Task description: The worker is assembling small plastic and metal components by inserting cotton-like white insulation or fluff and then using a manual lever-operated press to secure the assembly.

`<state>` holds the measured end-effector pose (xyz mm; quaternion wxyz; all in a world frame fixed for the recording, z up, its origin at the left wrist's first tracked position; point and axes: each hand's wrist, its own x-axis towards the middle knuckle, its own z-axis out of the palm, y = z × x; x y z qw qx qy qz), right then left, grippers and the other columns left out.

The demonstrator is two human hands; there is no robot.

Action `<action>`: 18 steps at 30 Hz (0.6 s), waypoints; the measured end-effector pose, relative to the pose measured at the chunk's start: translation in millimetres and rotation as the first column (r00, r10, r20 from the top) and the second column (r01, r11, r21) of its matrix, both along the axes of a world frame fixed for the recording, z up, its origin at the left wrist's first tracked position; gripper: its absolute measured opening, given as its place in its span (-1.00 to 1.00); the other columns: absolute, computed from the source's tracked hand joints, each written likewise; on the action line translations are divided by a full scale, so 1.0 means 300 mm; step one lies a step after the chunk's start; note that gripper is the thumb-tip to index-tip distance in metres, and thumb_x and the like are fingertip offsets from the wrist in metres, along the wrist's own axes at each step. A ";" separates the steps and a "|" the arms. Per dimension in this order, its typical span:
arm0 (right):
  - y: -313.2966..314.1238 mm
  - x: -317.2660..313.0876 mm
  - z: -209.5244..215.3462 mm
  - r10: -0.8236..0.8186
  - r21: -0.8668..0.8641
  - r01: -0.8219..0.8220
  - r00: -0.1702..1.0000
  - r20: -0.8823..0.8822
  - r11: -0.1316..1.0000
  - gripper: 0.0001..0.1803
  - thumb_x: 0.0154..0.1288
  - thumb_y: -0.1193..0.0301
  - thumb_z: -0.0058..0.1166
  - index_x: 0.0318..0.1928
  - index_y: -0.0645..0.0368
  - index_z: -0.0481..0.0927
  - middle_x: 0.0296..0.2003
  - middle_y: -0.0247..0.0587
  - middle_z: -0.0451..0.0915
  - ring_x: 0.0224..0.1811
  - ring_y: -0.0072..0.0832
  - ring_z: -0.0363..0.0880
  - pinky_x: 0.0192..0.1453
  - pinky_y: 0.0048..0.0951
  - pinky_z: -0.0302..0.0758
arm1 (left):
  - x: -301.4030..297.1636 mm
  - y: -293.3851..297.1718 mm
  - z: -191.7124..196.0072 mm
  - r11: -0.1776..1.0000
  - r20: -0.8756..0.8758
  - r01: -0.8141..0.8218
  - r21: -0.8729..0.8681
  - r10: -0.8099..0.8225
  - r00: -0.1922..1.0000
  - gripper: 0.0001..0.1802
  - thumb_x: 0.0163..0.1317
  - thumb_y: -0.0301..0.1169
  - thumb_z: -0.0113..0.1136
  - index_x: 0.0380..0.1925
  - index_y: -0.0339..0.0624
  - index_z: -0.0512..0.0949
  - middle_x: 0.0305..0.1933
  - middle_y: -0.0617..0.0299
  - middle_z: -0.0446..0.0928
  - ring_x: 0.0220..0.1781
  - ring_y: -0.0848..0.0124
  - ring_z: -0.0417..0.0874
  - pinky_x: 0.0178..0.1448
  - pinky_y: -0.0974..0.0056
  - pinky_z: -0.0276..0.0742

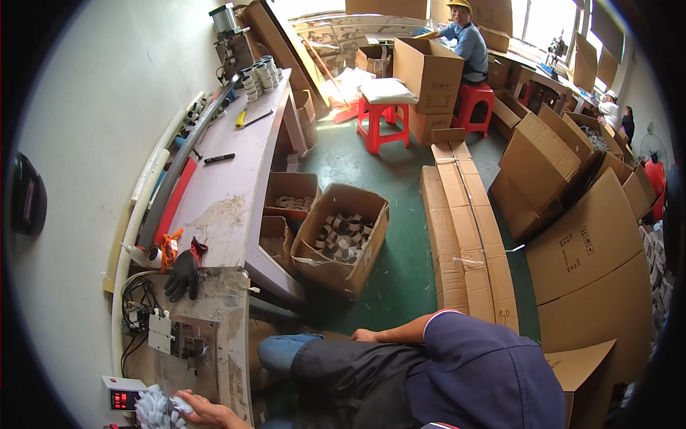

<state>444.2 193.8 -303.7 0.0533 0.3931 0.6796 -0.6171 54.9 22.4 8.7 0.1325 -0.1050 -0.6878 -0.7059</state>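
Observation:
My left hand (202, 412) is at the bottom left, on the near end of the workbench (239, 164). Its fingers close around a small white plastic part at the edge of a pile of white parts (153, 409). A small controller box with a red display (118, 395) sits just left of the pile. My right hand (365, 334) rests on the dark apron over my lap, away from the bench. Nothing shows in it, and its fingers are too small to read.
A metal fixture with wiring (179, 339) and a black glove (184, 274) lie on the bench ahead of my left hand. Open cartons of small parts (343, 236) stand on the green floor. Flat cardboard stacks (464, 236) lie to the right. A seated person in a yellow hat (464, 39) works far off.

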 end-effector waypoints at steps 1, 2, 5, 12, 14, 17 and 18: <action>0.001 -0.005 -0.004 0.005 0.001 -0.005 1.000 -0.002 1.000 -0.40 0.28 -0.01 0.14 0.01 0.32 0.71 -0.02 0.11 0.71 0.08 -0.09 0.67 0.12 -0.16 0.56 | -0.022 -0.003 -0.021 0.996 -0.078 -0.076 -0.052 0.072 0.994 -0.62 0.41 -0.13 0.27 -0.21 -0.30 0.59 -0.29 0.22 0.58 -0.42 0.47 0.51 -0.37 0.36 0.39; 0.002 -0.011 -0.008 0.010 -0.005 -0.010 1.000 0.009 1.000 -0.40 0.28 -0.01 0.14 0.01 0.31 0.71 -0.03 0.11 0.72 0.08 -0.10 0.68 0.11 -0.17 0.56 | -0.043 -0.013 -0.041 0.983 -0.159 -0.155 -0.097 0.139 0.977 -0.57 0.40 -0.10 0.28 -0.19 -0.34 0.59 -0.27 0.16 0.60 -0.34 0.37 0.58 -0.27 0.28 0.51; 0.006 0.010 -0.060 0.005 0.002 -0.005 1.000 0.014 1.000 -0.41 0.28 -0.02 0.14 -0.01 0.29 0.72 -0.05 0.12 0.72 0.05 -0.10 0.69 0.10 -0.17 0.56 | 0.005 0.005 0.001 0.871 -0.430 -0.323 -0.371 0.147 0.891 -0.52 0.37 -0.08 0.31 -0.17 -0.40 0.58 -0.21 0.03 0.63 -0.20 0.15 0.64 -0.07 0.11 0.56; -0.008 -0.007 -0.027 -0.045 -0.002 0.045 0.999 0.004 0.999 -0.41 0.28 -0.03 0.14 -0.06 0.30 0.74 -0.10 0.09 0.74 0.01 -0.12 0.71 0.09 -0.18 0.57 | -0.019 -0.015 -0.008 0.846 -0.422 -0.320 -0.427 0.127 0.898 -0.56 0.35 -0.14 0.34 -0.17 -0.40 0.59 -0.20 -0.02 0.63 -0.21 0.10 0.64 -0.05 0.08 0.56; -0.003 -0.006 -0.041 -0.032 0.001 0.032 0.999 0.016 0.999 -0.41 0.28 -0.04 0.14 -0.06 0.29 0.74 -0.10 0.08 0.74 0.02 -0.12 0.71 0.09 -0.18 0.57 | 0.004 0.000 0.010 0.853 -0.411 -0.321 -0.412 0.141 0.901 -0.58 0.37 -0.16 0.32 -0.16 -0.41 0.59 -0.19 -0.03 0.63 -0.20 0.10 0.64 -0.04 0.09 0.57; -0.001 -0.006 -0.051 -0.013 0.002 0.013 1.000 0.019 1.000 -0.42 0.27 -0.03 0.15 -0.05 0.28 0.74 -0.10 0.09 0.74 0.02 -0.12 0.71 0.09 -0.18 0.57 | 0.014 0.006 0.020 0.868 -0.390 -0.295 -0.399 0.130 0.911 -0.58 0.38 -0.18 0.31 -0.13 -0.42 0.59 -0.16 -0.05 0.64 -0.18 0.11 0.65 -0.02 0.10 0.58; -0.001 -0.008 -0.053 -0.006 0.002 0.006 1.000 0.013 1.000 -0.42 0.26 -0.02 0.16 -0.05 0.28 0.74 -0.10 0.10 0.74 0.02 -0.12 0.71 0.09 -0.18 0.57 | 0.014 0.005 0.020 0.868 -0.391 -0.296 -0.399 0.131 0.911 -0.58 0.38 -0.18 0.31 -0.13 -0.42 0.59 -0.16 -0.05 0.64 -0.18 0.11 0.65 -0.02 0.10 0.58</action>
